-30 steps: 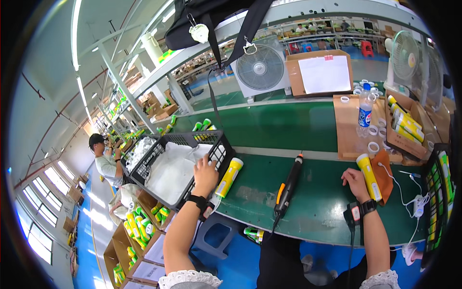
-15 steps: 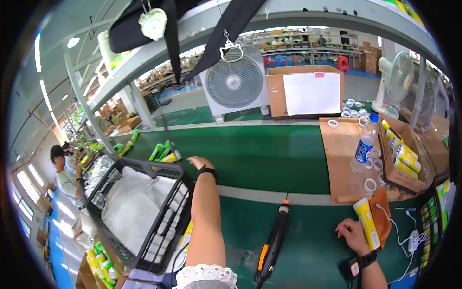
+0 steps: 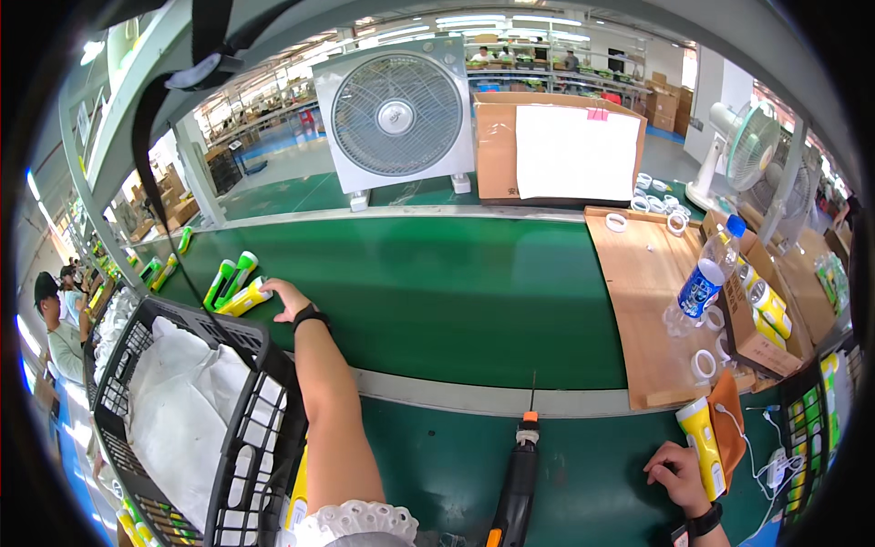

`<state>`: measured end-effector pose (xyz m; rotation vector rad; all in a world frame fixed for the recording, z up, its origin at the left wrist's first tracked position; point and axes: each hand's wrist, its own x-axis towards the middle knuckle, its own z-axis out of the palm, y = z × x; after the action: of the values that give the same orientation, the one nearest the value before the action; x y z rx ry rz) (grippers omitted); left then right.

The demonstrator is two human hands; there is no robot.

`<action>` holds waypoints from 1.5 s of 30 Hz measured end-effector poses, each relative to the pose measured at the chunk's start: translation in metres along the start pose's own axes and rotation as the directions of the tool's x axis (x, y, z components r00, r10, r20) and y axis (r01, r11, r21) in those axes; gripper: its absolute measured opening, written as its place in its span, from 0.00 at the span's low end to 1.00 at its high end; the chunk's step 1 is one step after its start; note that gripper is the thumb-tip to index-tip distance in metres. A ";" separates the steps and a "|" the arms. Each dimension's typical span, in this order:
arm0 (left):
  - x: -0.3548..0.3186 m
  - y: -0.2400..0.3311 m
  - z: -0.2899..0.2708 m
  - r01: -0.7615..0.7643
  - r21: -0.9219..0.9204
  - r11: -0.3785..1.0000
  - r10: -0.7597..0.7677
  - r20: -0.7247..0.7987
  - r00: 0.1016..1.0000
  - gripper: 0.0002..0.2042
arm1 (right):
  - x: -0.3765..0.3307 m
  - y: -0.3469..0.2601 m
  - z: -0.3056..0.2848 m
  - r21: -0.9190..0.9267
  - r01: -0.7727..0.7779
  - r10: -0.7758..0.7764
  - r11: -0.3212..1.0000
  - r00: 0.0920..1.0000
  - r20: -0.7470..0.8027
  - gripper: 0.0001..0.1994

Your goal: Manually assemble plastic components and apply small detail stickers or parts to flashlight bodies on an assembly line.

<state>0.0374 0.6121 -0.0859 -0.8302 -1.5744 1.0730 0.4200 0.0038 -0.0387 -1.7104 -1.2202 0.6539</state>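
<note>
At the far left of the green belt, my left hand [image 3: 290, 301] reaches over and closes its fingers on the end of a yellow and white flashlight [image 3: 244, 298]. Two green and white flashlights [image 3: 231, 278] lie just beyond it. My right hand [image 3: 678, 476] rests on the green work surface with its fingers curled and nothing visible in them. Close beside it are another yellow flashlight [image 3: 700, 445] and a brown-orange cloth-like piece [image 3: 727, 424]. Between my arms lies a black electric screwdriver [image 3: 519, 483] with an orange collar, its bit pointing away.
A black crate [image 3: 205, 319] with white sheets stands beside my left forearm. To the right, a wooden board [image 3: 629, 301] carries white rings and a blue-capped bottle [image 3: 704, 278]. An open carton [image 3: 766, 342] holds yellow flashlights. A box fan [image 3: 396, 118] stands beyond the belt.
My left hand has moved left, from beside the crate's far corner onto the yellow flashlight. My right hand stays by its flashlight, fingers more curled. The whole view has shifted.
</note>
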 end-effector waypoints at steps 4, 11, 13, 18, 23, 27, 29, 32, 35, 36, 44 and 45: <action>0.036 0.040 0.035 0.011 -0.193 0.981 0.000 0.057 0.998 0.42 | -0.003 -0.001 -0.004 0.032 -0.028 0.028 0.999 1.000 -0.001 0.02; 0.036 0.036 0.023 0.111 -0.828 0.550 -0.050 0.100 0.994 0.21 | 0.012 -0.001 -0.005 -0.036 0.059 -0.054 0.998 0.991 0.122 0.04; 0.035 0.041 -0.020 -0.075 -0.849 0.524 0.014 -0.080 0.997 0.20 | 0.008 -0.003 -0.007 0.017 0.121 -0.122 0.992 0.980 0.156 0.05; 0.014 0.047 -0.104 -0.481 -0.721 0.500 0.116 -0.494 0.862 0.17 | 0.003 -0.005 -0.004 0.046 0.141 -0.143 0.989 0.988 0.064 0.06; 0.023 -0.006 -0.119 -0.645 -0.469 0.603 0.167 -0.717 0.677 0.16 | 0.001 0.009 0.000 0.115 0.194 -0.201 0.974 0.978 0.052 0.06; 0.025 -0.054 -0.095 -0.677 -0.226 0.701 0.289 -0.777 0.559 0.15 | -0.004 0.008 0.002 0.114 0.212 -0.215 0.971 0.977 0.012 0.07; 0.017 -0.071 -0.085 -0.686 -0.099 0.720 0.373 -0.779 0.505 0.15 | -0.003 0.014 0.002 0.104 0.215 -0.217 0.971 0.976 0.013 0.07; -0.010 -0.096 -0.068 -0.700 0.080 0.709 0.510 -0.743 0.433 0.16 | -0.003 0.015 0.003 0.159 0.229 -0.231 0.960 0.973 -0.006 0.07; -0.055 -0.135 -0.114 -0.742 -0.284 0.608 0.291 -0.789 0.541 0.21 | -0.005 0.008 0.002 0.171 0.247 -0.249 0.954 0.968 -0.012 0.07; -0.077 -0.156 -0.134 -0.735 -0.444 0.512 0.198 -0.772 0.604 0.25 | -0.003 0.006 0.004 0.189 0.241 -0.245 0.952 0.970 -0.003 0.07; -0.347 -0.354 -0.151 -0.968 -0.186 -0.167 -0.126 -0.970 0.208 0.24 | -0.010 0.007 -0.007 0.112 0.314 -0.286 0.943 0.935 -0.211 0.37; -0.373 -0.370 -0.149 -0.941 -0.135 -0.309 -0.116 -0.977 0.178 0.24 | -0.012 0.003 -0.007 0.135 0.349 -0.302 0.927 0.911 -0.282 0.40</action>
<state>0.2749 0.1745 0.1388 -2.9832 -0.5573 -0.3834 0.4225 -0.0101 -0.0395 -1.3474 -1.1853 0.3179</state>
